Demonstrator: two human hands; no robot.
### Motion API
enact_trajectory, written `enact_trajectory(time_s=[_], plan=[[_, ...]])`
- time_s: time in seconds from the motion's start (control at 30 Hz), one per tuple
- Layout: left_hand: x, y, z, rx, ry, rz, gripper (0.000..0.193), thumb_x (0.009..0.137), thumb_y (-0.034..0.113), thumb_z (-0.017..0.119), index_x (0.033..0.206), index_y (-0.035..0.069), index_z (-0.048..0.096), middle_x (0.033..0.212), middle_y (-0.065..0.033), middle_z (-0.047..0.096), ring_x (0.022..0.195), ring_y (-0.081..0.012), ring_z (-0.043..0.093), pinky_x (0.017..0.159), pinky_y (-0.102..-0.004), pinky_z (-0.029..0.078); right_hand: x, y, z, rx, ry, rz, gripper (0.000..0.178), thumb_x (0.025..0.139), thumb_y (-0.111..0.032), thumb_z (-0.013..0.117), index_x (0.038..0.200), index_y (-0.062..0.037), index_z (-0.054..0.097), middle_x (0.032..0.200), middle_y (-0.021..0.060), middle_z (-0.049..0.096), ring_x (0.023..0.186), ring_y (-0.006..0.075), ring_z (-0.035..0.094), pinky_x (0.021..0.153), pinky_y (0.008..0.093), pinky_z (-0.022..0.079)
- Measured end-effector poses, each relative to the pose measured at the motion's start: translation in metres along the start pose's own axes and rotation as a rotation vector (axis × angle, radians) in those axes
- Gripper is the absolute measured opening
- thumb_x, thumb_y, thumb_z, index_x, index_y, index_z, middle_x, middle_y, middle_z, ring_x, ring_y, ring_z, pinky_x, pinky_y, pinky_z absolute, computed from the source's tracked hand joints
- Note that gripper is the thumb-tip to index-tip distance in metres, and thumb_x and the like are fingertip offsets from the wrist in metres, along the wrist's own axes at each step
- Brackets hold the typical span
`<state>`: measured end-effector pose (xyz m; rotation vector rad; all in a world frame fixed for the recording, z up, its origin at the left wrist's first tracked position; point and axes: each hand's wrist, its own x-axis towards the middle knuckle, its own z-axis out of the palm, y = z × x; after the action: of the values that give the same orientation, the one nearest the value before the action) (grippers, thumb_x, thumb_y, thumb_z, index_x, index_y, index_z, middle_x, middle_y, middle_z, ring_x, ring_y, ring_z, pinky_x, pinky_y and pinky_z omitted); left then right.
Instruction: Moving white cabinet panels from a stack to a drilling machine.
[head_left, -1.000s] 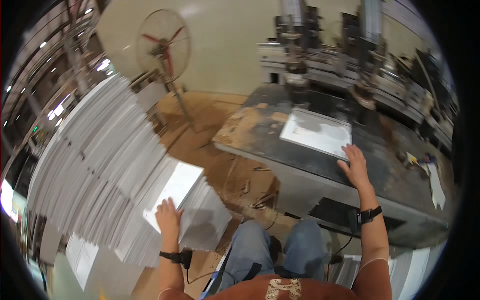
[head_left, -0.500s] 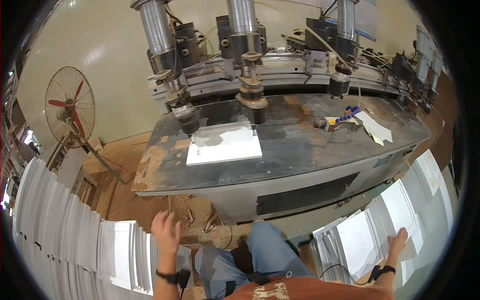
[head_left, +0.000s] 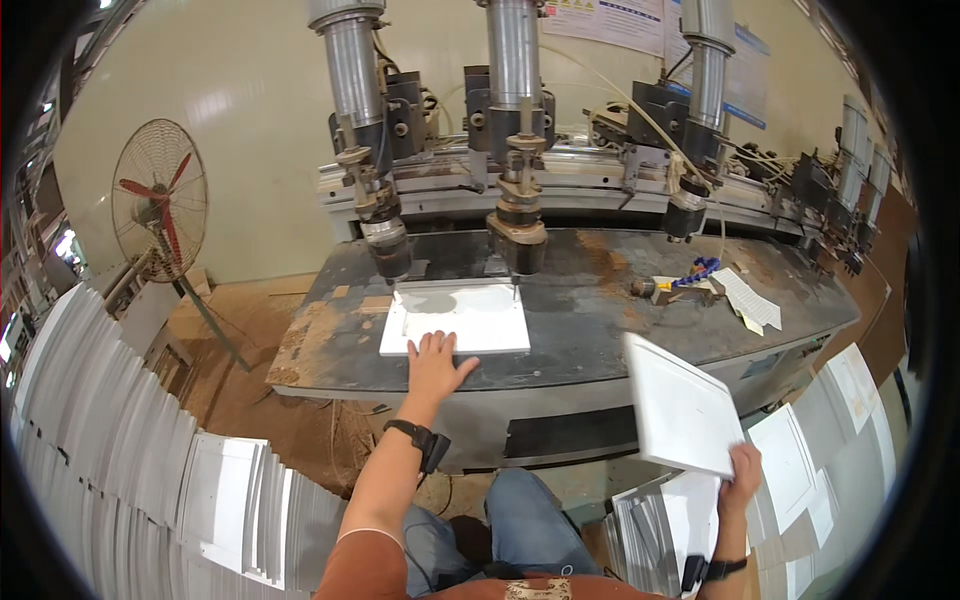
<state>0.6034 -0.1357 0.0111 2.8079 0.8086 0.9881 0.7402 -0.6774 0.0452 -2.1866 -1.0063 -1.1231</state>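
Observation:
A white rectangular panel (head_left: 470,325) lies flat on the dark machine table (head_left: 590,310), beneath the two left drill heads. My left hand (head_left: 437,366) reaches over the table's front edge, its fingers spread on the near edge of that panel. In my right hand (head_left: 742,474) is a second white panel (head_left: 685,405) with a raised border, gripped at its lower right corner. This one is tilted in the air in front of the table, above the stack at my right.
Upright white panels stand in long rows at left (head_left: 110,420) and more are stacked at right (head_left: 785,465). Drill heads (head_left: 520,215) hang over the table. A blue hose (head_left: 697,272) and paper sheet (head_left: 752,303) lie right. A caged fan (head_left: 158,200) stands left.
My left hand has moved forward and right from above the left stacks to the panel on the table. My right hand has lifted a panel off the right-hand stack.

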Motion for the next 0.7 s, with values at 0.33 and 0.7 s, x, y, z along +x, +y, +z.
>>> enact_trajectory(time_s=[0.33,0.7], plan=[[-0.185,-0.015,-0.157,0.116,0.032,0.333,0.042,0.064,0.004,0.062,0.105,0.012,0.066,0.084,-0.0057,0.055,0.081,-0.0255,0.056,0.071,-0.0356,0.048,0.150,-0.150,0.213,0.211,-0.296,-0.386,0.028,0.077,-0.012,0.059,0.105,-0.0107,0.061,0.107,0.0064,0.062,0.114,0.0304,0.052,0.096,0.0525,0.040],[-0.305,-0.039,-0.301,0.656,0.057,-0.246,0.031,0.073,0.007,0.058,0.103,0.009,0.067,0.104,-0.0033,0.066,0.085,-0.0225,0.059,0.068,-0.0341,0.045,0.178,-0.240,0.347,0.405,-0.542,-0.377,0.042,0.079,-0.033,0.067,0.113,-0.0099,0.062,0.123,0.0089,0.058,0.115,0.0306,0.051,0.091,0.0449,0.045]])
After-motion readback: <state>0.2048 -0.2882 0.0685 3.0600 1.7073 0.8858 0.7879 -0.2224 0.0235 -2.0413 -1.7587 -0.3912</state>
